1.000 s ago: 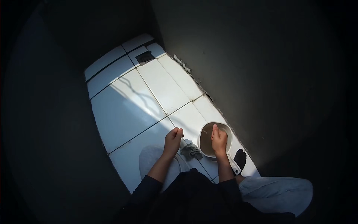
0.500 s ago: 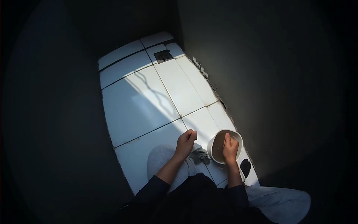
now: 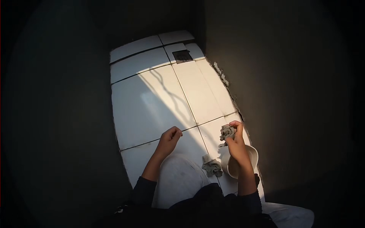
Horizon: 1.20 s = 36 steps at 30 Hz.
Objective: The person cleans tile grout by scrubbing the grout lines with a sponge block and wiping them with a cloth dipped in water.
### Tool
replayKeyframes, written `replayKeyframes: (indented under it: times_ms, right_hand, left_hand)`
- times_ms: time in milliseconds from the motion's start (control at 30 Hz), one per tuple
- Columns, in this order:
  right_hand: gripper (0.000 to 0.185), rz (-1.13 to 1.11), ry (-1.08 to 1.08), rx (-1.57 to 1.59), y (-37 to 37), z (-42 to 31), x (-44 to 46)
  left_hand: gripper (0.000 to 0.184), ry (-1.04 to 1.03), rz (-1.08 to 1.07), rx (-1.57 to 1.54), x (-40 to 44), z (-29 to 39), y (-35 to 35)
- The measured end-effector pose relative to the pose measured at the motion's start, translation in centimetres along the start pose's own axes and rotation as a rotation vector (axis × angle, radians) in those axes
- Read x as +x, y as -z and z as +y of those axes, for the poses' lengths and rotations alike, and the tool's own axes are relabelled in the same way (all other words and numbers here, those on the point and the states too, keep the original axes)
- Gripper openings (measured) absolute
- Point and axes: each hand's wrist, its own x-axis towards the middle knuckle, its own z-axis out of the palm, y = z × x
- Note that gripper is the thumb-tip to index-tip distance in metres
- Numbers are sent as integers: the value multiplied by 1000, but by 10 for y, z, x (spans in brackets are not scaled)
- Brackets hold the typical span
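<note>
My right hand (image 3: 238, 146) grips a crumpled grey cloth (image 3: 227, 132) between thumb and fingers, above the tiled floor (image 3: 152, 110). Under my right wrist stands a whitish tub (image 3: 254, 155), partly hidden by my forearm. A second crumpled grey cloth (image 3: 213, 168) lies on the floor left of the tub, with a small pale patch or piece (image 3: 206, 158) at its upper edge that I cannot make out. My left hand (image 3: 170, 140) is held above the floor near my knee (image 3: 178, 178), its fingers curled closed and nothing showing in them.
Dark walls (image 3: 266, 95) bound the narrow floor on both sides. A square drain grate (image 3: 183, 56) is set near the far end. Flaking material (image 3: 221, 74) lines the right wall's base. A band of sunlight crosses the tiles.
My right hand has come up out of the tub and now shows a grey cloth in its grip. My left hand has shifted to the left, still closed. The view has shifted slightly.
</note>
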Motion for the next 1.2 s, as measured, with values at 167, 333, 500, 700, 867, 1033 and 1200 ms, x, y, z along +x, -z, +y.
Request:
replayKeyframes:
  times_ms: [167, 333, 500, 700, 867, 1033, 1200]
  right_hand:
    - [48, -1, -131, -185, -47, 18, 17]
    - [39, 209, 19, -445, -70, 26, 20]
    - [41, -19, 37, -812, -69, 43, 2]
    - [39, -39, 226, -861, -83, 59, -8]
    - [36, 63, 295, -952, -94, 98, 4]
    - [30, 206, 343, -990, -111, 102, 48]
    - [25, 241, 316, -957, -120, 105, 74]
  left_hand:
    - [18, -65, 41, 91, 19, -32, 12]
    - [17, -166, 114, 97, 37, -50, 5]
    - [15, -206, 150, 144, 55, -54, 2]
    - [14, -331, 251, 105, 64, -59, -3]
    - [12, -438, 284, 166, 60, -76, -6]
    - [10, -623, 172, 311, 58, -70, -2]
    - [12, -697, 136, 413, 56, -75, -5]
